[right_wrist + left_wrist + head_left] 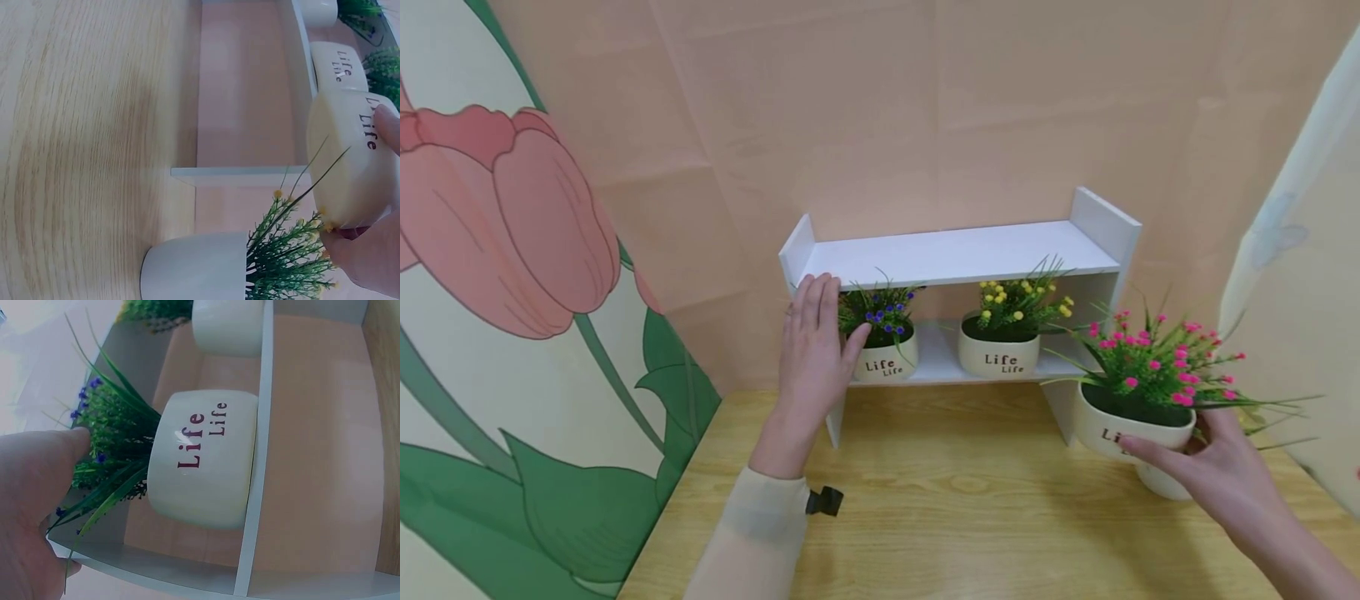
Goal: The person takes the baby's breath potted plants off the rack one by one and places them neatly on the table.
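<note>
The left hand (815,350) lay open, fingers straight against the shelf's (955,254) left end, just beside the blue-flowered pot (885,362). The yellow-flowered pot (999,356) sat further right, already shelved. The right hand (1213,467) gripped the pink-flowered pot (1129,429), apparently lifted, not yet shelved.

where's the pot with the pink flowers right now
In the head view the pink-flower pot is at the right, held by the right hand above the wooden table, just right of the white shelf.
</note>
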### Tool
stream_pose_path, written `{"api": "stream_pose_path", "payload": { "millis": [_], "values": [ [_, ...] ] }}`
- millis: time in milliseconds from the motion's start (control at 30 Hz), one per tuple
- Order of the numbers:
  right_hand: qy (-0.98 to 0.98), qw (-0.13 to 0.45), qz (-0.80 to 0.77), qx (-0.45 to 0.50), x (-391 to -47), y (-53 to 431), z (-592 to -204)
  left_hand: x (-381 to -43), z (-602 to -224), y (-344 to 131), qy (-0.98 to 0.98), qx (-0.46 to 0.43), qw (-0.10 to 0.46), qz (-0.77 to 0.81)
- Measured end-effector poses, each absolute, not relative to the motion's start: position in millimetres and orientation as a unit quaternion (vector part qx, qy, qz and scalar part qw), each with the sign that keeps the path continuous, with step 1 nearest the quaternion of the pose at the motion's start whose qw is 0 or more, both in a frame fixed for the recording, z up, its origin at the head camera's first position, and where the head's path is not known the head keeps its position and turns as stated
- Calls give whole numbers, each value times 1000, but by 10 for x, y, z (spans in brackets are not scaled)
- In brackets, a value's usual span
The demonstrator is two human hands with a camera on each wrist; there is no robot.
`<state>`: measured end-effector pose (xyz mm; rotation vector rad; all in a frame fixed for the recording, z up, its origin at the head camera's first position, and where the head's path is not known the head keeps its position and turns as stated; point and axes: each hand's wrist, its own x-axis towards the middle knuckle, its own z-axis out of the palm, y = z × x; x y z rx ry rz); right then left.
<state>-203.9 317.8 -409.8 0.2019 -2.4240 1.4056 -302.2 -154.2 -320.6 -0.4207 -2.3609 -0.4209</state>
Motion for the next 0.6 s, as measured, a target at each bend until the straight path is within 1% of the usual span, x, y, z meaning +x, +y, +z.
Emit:
{"api": "stream_pose_path", "payload": {
  "millis": [133, 400, 600],
  "values": [
    [-853, 165, 490, 71, -2033, 3193, -4107, -3028, -3212, -1543, -909, -163, 349, -161],
    [-867, 194, 448, 97, -2007, 3158, -4150, -3020, -3198, -1537, -911, -158, 344, -163],
    [-878, 187, 431, 96, -1973, 3126, -4222, -3017, -3193, -1527, -913, -156, 341, -161]
  ]
}}
